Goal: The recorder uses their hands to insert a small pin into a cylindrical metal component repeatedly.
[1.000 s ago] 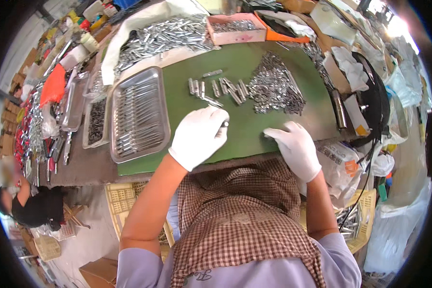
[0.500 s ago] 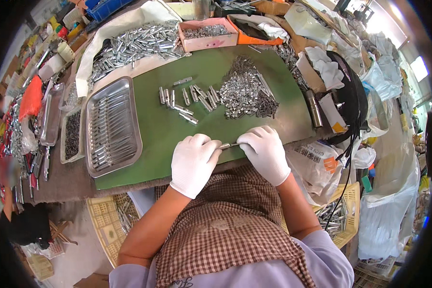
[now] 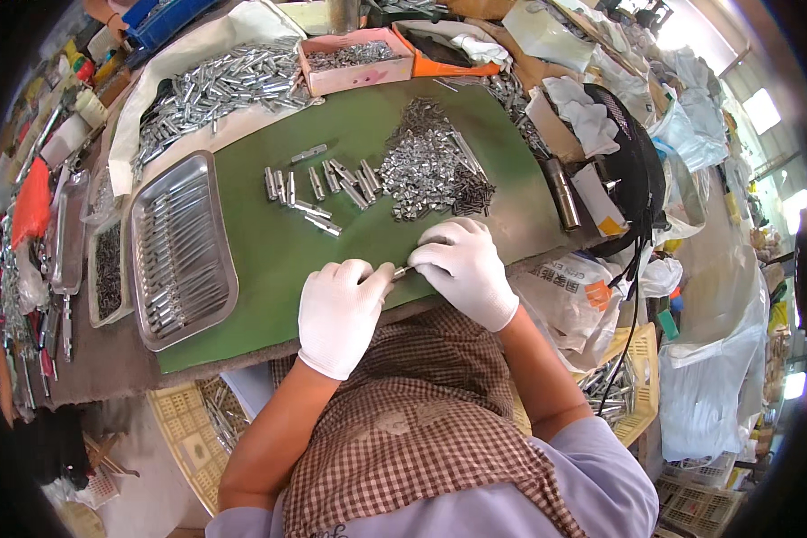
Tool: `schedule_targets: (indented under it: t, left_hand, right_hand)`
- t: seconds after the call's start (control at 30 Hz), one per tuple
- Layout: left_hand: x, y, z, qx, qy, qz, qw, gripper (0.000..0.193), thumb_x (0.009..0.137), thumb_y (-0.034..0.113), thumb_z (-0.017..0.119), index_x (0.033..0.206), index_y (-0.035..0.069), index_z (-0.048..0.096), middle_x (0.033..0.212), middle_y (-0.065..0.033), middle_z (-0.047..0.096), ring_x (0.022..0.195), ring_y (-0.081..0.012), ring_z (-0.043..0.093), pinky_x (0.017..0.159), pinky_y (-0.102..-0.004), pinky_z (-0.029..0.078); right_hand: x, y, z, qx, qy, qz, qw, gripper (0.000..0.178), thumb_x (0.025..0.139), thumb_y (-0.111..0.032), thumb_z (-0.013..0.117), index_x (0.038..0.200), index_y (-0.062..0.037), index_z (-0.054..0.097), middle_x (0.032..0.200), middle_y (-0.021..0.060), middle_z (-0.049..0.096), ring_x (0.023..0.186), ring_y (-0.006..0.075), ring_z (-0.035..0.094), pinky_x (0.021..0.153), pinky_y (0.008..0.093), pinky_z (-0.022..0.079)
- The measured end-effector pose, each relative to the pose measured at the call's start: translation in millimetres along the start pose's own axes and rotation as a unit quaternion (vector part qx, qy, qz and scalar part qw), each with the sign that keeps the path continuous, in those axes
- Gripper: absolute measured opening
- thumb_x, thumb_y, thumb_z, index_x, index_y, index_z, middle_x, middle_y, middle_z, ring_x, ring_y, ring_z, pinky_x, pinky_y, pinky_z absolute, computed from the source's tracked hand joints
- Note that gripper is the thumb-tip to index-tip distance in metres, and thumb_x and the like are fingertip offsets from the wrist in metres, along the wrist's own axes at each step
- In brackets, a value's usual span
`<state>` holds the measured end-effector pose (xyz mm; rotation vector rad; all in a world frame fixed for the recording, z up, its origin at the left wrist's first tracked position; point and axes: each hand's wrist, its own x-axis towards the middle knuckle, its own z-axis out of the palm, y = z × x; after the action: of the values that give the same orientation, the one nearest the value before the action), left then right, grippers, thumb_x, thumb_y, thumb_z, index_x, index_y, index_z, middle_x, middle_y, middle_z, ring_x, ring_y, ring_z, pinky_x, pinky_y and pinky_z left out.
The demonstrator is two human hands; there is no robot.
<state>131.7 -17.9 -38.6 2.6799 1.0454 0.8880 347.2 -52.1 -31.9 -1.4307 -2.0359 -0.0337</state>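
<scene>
Both of my hands wear white knitted gloves and meet above the front edge of the green mat (image 3: 269, 242). My left hand (image 3: 341, 312) pinches a small metal cylinder (image 3: 400, 272) between thumb and fingertips. On its other end, the fingers of my right hand (image 3: 464, 269) are closed, covering most of it. Just beyond lie several loose silver metal cylinders (image 3: 332, 184), some standing, some on their sides. To their right spreads a pile of small shiny metal parts (image 3: 421, 175), with dark short pins (image 3: 468, 198) along its near edge.
At the left, a steel tray (image 3: 227, 269) holds a row of slim metal rods. A narrow box of dark pins (image 3: 108, 269) stands beside it. Behind are a white-lined bin of metal cylinders (image 3: 215, 90), a pink box (image 3: 359, 81) and an orange box (image 3: 453, 65). Yellow crates (image 3: 175, 430) sit below the table.
My hands have drawn closer together, and less of the metal piece shows between them. The whole scene has shifted left and tilted a little as the head view moved.
</scene>
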Motion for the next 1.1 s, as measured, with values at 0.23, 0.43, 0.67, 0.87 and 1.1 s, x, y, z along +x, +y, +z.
schedule_targets:
  t: [0.23,0.43,0.67,0.87,1.1]
  left_hand:
    - [0.1,-0.2,0.5,-0.006,0.001,-0.004,1.0,0.022,0.081,0.019,0.076,0.103,0.016,0.074,0.086,-0.0027,0.059,0.077,-0.0262,0.059,0.07,-0.0413,0.046]
    - [0.0,-1.3,1.6,-0.006,0.006,-0.015,1.0,0.023,0.08,0.02,0.077,0.102,0.016,0.075,0.086,-0.0025,0.059,0.078,-0.0254,0.059,0.072,-0.0408,0.047]
    - [0.9,-1.3,4.6,-0.016,0.007,-0.016,1.0,0.02,0.081,0.019,0.077,0.1,0.016,0.075,0.085,-0.0019,0.06,0.076,-0.0244,0.059,0.07,-0.0399,0.048]
    - [-0.3,-1.9,4.2,-0.015,0.022,-0.016,1.0,0.02,0.081,0.019,0.077,0.1,0.017,0.074,0.083,-0.0014,0.059,0.076,-0.0239,0.06,0.069,-0.0399,0.048]
    - [0.9,-0.9,2.6,-0.025,0.014,-0.021,0.999,0.021,0.08,0.019,0.077,0.101,0.016,0.074,0.083,-0.0012,0.059,0.075,-0.0242,0.059,0.069,-0.04,0.047]
  right_hand:
    - [-9.4,48.9,-26.3,-0.011,0.166,0.221,0.961,0.005,0.082,-0.009,0.073,0.087,-0.0086,0.075,0.091,0.01,0.073,0.091,0.0313,0.068,0.083,0.0404,0.053]
    - [7.6,81.2,-24.1,-0.038,0.102,0.241,0.965,0.013,0.084,-0.015,0.074,0.096,-0.0105,0.076,0.098,0.0108,0.072,0.096,0.0328,0.066,0.087,0.0422,0.051]
    - [15.3,86.1,-19.1,-0.111,0.08,0.183,0.974,0.006,0.085,-0.015,0.072,0.088,-0.0108,0.069,0.094,0.0082,0.069,0.094,0.0327,0.065,0.082,0.046,0.048]
    - [15.0,52.2,-24.9,-0.04,0.101,0.153,0.982,0.011,0.083,-0.002,0.069,0.091,-0.0089,0.064,0.085,0.0095,0.069,0.08,0.0328,0.066,0.075,0.0415,0.051]
    - [13.6,21.9,-23.2,-0.011,0.031,0.078,0.996,0.015,0.079,-0.001,0.068,0.091,-0.0101,0.067,0.088,0.0088,0.071,0.084,0.0334,0.067,0.079,0.0418,0.052]
